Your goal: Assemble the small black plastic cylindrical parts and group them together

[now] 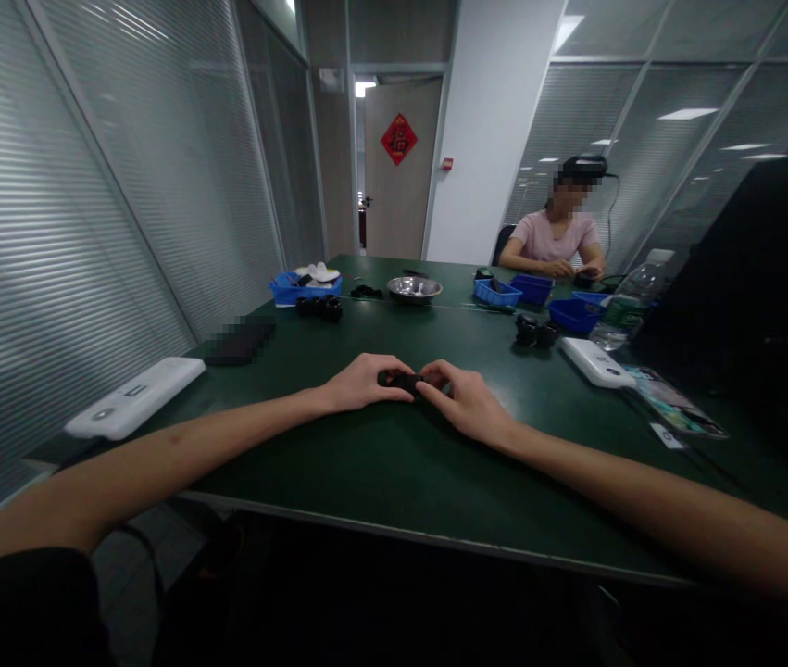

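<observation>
A small black part [402, 381] lies between my two hands, low over the green tabletop [366, 463]. Its exact kind is too dark and small to make out. My left hand [369, 382] pinches its left end between thumb and fingers. From the other side, the thumb and fingertips of my right hand [464, 400] close on its right end. Both wrists rest near the table surface. The fingers partly cover the part.
White oblong devices lie left [136, 398] and right [594, 361]. Farther back are a steel bowl [414, 291], a blue basket [286, 295], blue trays [570, 316], black parts [536, 332] and a water bottle [633, 301]. A person [556, 236] sits at the far right.
</observation>
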`<action>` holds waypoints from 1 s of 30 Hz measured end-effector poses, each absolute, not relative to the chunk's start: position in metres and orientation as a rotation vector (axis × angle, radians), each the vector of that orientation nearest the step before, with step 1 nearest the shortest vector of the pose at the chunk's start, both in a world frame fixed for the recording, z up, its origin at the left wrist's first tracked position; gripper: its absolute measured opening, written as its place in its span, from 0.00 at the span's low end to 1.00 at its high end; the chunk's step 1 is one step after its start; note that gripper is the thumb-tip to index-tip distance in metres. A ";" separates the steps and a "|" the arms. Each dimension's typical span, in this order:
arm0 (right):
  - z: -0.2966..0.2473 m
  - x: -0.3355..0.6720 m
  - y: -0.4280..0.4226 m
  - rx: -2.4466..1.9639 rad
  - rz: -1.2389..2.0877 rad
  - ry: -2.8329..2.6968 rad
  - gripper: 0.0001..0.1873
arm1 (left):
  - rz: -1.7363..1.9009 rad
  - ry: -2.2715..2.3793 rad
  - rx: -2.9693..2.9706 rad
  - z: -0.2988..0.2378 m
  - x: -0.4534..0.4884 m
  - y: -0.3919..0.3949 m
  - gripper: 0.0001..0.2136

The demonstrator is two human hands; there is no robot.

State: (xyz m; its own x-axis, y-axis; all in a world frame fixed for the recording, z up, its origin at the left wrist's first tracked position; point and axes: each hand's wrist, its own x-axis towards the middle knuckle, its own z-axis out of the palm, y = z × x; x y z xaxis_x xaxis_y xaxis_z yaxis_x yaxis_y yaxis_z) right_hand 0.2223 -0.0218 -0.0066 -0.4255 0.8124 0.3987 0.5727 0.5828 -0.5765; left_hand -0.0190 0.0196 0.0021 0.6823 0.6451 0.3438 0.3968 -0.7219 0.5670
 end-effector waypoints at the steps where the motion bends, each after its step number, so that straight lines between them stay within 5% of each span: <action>1: -0.006 0.223 -0.022 -1.080 0.472 -2.167 0.11 | 0.738 0.804 2.447 0.002 -0.019 0.020 0.21; 30: -0.006 0.224 -0.021 -1.023 0.363 -2.201 0.14 | 0.739 0.796 2.462 0.001 -0.020 0.021 0.20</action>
